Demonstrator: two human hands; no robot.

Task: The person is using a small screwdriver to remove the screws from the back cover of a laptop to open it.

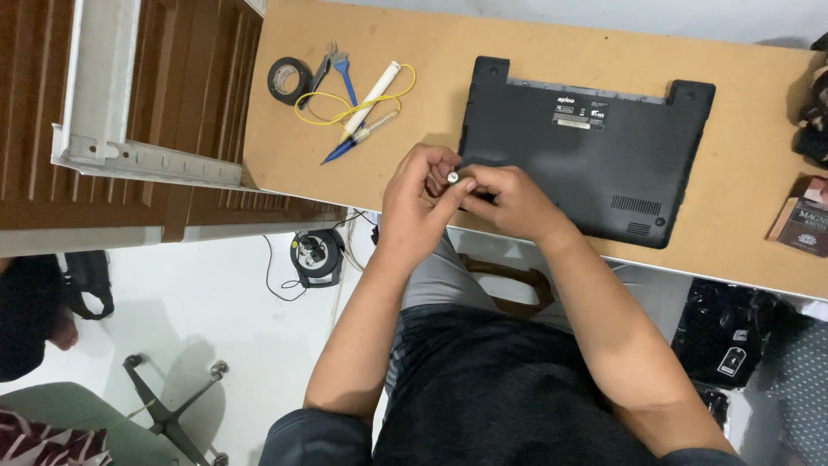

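Pinching a small silver-tipped part (452, 177) between both sets of fingertips, I'm holding it at the near edge of the table (535, 52), just left of the black laptop base (595, 164). Going left to right: tape roll (287, 80) far left, a blue brush (344, 73), a white tube with yellow cord (371, 97), then my left hand (416, 211) clenching on the part, my right hand (509, 200) gripping it too, both touching.
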